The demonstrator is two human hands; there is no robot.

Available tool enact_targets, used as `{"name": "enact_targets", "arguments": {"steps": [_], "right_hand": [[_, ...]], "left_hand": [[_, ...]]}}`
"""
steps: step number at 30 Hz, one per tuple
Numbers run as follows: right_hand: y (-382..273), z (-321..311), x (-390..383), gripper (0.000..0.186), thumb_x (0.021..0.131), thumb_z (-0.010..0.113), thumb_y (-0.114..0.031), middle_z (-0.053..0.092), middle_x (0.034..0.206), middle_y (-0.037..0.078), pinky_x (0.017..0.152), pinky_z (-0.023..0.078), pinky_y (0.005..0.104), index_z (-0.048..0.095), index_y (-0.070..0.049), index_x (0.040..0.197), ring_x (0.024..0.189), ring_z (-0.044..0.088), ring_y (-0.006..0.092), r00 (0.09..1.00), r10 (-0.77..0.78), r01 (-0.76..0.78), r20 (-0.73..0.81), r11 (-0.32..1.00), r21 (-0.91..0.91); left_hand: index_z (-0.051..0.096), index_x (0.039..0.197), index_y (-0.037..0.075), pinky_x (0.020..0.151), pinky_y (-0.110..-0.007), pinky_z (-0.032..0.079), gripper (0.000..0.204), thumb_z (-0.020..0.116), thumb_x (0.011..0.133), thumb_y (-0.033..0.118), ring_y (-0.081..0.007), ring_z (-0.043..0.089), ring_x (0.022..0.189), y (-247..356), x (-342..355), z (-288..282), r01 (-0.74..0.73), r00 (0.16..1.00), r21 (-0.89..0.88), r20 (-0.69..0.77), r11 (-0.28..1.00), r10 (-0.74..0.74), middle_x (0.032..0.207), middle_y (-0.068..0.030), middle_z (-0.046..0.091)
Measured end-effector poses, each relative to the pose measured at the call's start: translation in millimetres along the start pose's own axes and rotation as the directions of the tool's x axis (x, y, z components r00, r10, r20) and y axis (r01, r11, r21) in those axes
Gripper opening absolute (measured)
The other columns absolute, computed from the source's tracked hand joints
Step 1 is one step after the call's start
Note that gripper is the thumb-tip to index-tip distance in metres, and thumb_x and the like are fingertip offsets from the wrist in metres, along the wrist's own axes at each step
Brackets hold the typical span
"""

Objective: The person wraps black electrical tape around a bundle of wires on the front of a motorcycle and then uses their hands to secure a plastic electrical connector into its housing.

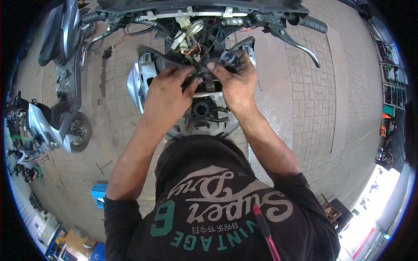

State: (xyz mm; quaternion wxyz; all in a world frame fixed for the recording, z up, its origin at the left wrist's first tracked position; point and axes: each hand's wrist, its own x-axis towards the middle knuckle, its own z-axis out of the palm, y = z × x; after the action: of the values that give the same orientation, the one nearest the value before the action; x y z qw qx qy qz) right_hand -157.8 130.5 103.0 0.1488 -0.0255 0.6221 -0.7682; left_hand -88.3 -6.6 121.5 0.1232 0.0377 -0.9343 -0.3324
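Observation:
Both my hands work at the opened front of a scooter, just below its handlebar (313, 24). My left hand (170, 93) is closed, thumb and fingers pinched together beside dark wiring; what they hold is too small to make out. Close by on the right, my right hand (238, 82) is curled with its thumb toward the left fingertips. A small glossy, dark see-through part (229, 58) sits within its fingers. Above the hands hangs a bundle of wires with pale connectors (187, 34). Below them is a dark round opening (200, 109) in the scooter's body.
A brake lever (300, 45) sticks out at the right. Another scooter (52, 126) stands at the left on the paved floor. A blue box (99, 193) lies near my left elbow, and a metal tread plate (274, 115) runs along the right.

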Motion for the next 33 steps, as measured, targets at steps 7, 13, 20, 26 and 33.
{"name": "enact_targets", "arguments": {"steps": [7,13,20,26,33], "right_hand": [[17.2,-5.5,-25.2,0.013,0.085,0.060,-0.002,0.062,0.088,0.005,0.069,0.047,0.0234,0.057,0.003,0.096,0.079,0.058,0.0093,0.992,0.046,-0.055,0.118,0.996,0.076],[30.9,2.2,-31.9,0.012,0.086,0.059,-0.008,0.060,0.077,0.003,0.063,0.044,0.0259,0.062,0.003,0.085,0.069,0.052,0.0091,0.996,0.067,-0.062,0.064,0.995,-0.079],[24.5,3.5,-27.1,0.019,0.082,0.062,-0.013,0.062,0.069,0.006,0.060,0.044,0.0271,0.065,0.006,0.081,0.065,0.052,0.0100,0.985,0.169,-0.160,0.029,0.967,-0.196],[25.6,3.8,-23.4,0.019,0.079,0.059,-0.012,0.061,0.068,0.007,0.059,0.044,0.0279,0.065,0.006,0.081,0.064,0.052,0.0101,0.969,0.245,-0.239,0.034,0.963,-0.123],[30.9,-0.3,-16.8,0.014,0.080,0.057,-0.005,0.062,0.075,0.009,0.059,0.047,0.0259,0.063,0.007,0.083,0.066,0.057,0.0123,0.957,0.267,-0.245,0.110,0.952,-0.183]], "left_hand": [[0.057,0.102,0.000,0.064,-0.042,0.050,0.028,0.066,0.079,0.012,-0.0366,0.063,0.073,-7.4,-12.2,-0.3,0.018,0.999,-0.032,0.042,0.999,-0.017,0.080,-0.0210,0.063],[0.047,0.114,0.002,0.059,-0.045,0.051,0.041,0.065,0.081,0.016,-0.0376,0.063,0.070,-8.8,-17.4,-1.5,0.014,0.999,0.000,0.048,1.000,-0.014,0.079,-0.0207,0.064],[0.045,0.117,0.006,0.059,-0.045,0.050,0.044,0.067,0.082,0.021,-0.0397,0.063,0.073,-11.3,-22.8,-4.0,0.057,0.987,0.006,0.153,0.998,-0.058,0.084,-0.0174,0.064],[0.047,0.111,0.008,0.057,-0.046,0.050,0.037,0.065,0.081,0.019,-0.0362,0.064,0.070,-12.8,-22.1,-1.2,-0.070,0.990,0.042,0.129,0.997,0.064,0.080,-0.0172,0.064],[0.052,0.107,0.006,0.060,-0.045,0.050,0.031,0.064,0.082,0.019,-0.0363,0.063,0.074,-15.3,-22.2,-0.3,-0.044,0.981,0.072,0.192,0.996,0.029,0.085,-0.0160,0.064]]}}
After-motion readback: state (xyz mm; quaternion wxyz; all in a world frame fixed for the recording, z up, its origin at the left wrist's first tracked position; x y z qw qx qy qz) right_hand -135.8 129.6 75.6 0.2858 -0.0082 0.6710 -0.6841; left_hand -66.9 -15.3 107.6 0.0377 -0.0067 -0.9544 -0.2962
